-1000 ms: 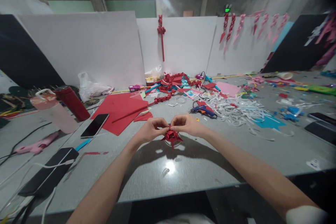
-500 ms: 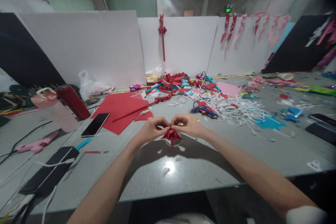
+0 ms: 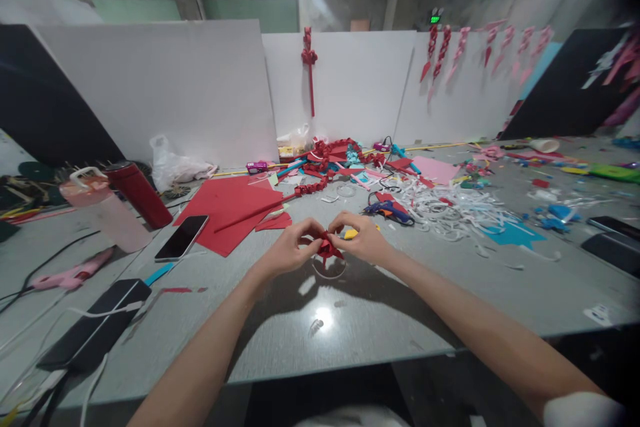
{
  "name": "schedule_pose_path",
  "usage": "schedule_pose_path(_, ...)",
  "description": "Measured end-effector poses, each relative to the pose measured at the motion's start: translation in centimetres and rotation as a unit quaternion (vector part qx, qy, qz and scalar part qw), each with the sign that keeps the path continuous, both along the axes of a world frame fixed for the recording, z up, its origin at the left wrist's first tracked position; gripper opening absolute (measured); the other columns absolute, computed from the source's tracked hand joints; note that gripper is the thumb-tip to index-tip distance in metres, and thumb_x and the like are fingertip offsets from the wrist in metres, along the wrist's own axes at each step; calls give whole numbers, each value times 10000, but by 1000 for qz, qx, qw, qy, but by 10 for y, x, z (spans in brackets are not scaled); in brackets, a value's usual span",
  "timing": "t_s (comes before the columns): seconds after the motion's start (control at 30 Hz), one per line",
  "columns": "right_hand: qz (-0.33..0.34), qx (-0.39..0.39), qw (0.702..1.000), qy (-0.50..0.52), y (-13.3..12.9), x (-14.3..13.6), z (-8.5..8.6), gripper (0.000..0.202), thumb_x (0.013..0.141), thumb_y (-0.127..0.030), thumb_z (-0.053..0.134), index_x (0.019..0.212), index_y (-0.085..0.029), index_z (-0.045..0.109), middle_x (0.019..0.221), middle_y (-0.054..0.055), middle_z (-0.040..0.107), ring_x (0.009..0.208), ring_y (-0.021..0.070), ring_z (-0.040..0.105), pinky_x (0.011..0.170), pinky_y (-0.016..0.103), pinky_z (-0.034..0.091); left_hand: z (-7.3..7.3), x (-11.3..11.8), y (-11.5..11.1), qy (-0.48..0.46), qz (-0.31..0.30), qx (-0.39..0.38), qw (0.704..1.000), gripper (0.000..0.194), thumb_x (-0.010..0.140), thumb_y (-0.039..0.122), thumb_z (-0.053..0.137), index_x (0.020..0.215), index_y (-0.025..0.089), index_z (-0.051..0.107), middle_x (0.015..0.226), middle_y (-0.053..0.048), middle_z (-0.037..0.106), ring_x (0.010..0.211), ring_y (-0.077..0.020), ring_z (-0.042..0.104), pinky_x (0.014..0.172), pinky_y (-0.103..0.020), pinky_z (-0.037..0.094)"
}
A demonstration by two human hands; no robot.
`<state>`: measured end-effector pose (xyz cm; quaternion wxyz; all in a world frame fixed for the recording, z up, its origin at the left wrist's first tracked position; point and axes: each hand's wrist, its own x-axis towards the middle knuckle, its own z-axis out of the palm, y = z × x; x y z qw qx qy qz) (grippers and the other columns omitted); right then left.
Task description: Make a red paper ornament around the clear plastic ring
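Observation:
Between my two hands is a small folded red paper piece (image 3: 329, 252) with pointed flaps. My left hand (image 3: 295, 245) pinches it from the left, thumb and forefinger together. From the other side, my right hand (image 3: 364, 239) grips it the same way. Just beneath the paper, a round ring-like outline (image 3: 330, 273) shows on the tabletop; I cannot make out exactly what it is. A yellow thing (image 3: 351, 234) peeks out behind my right fingers, mostly hidden.
Red paper sheets (image 3: 235, 207) and a phone (image 3: 181, 238) lie to the left, near a power bank (image 3: 95, 327) with cables. A blue glue gun (image 3: 389, 209) and tangled white strips (image 3: 450, 207) lie to the right. Bottles (image 3: 107, 213) stand far left.
The red paper piece has risen slightly and turned, its flaps now looking narrower. My right fingers have shifted a little, showing more of the yellow thing and the ring-like outline.

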<state>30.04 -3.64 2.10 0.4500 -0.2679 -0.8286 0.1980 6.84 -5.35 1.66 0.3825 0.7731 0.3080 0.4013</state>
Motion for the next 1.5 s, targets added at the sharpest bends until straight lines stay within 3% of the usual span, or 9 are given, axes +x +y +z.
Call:
schedule_pose_path(0.17, -26, 19, 999, 21, 2, 0, -2, 41, 930, -188, 750, 901, -218, 748, 864, 27, 757, 804, 189, 686, 767, 325, 547, -2, 7, -2, -59, -21, -62, 996, 243, 939, 339, 739, 1108, 212, 619, 1108, -70, 670, 1042, -214, 694, 931, -368, 593)
schedule_pose_path(0.43, -24, 65, 997, 27, 1, -2, -4, 53, 959, -194, 735, 919, -228, 729, 861, 29, 751, 821, 204, 670, 773, 349, 536, -5, 15, -2, -113, -2, -110, 987, 324, 888, 374, 803, 1079, 196, 612, 1038, -49, 655, 943, -186, 667, 872, -325, 565)
schedule_pose_path(0.67, -9, 121, 992, 18, 0, -2, -5, 68, 977, -176, 719, 940, -229, 698, 868, 27, 726, 830, 205, 633, 798, 363, 514, -16, 18, 5, -102, 27, -55, 993, 260, 905, 336, 776, 1049, 198, 610, 996, -39, 665, 907, -170, 676, 825, -305, 584)
schedule_pose_path(1.07, -1, 118, 993, 2, 4, 0, -7, 40, 1043, -250, 677, 1014, -222, 678, 932, 56, 720, 894, 219, 645, 839, 387, 534, -13, 18, 1, -71, 74, 32, 994, 140, 951, 293, 714, 1029, 198, 645, 982, -40, 710, 893, -167, 711, 831, -302, 585)
schedule_pose_path(1.5, -11, 267, 962, -51, 0, 2, -5, 117, 1022, -136, 641, 1039, -249, 669, 957, 76, 756, 894, 243, 646, 821, 427, 559, -18, 19, -1, -82, 100, 80, 988, 137, 924, 277, 760, 997, 185, 690, 953, -44, 729, 875, -183, 738, 865, -350, 634)
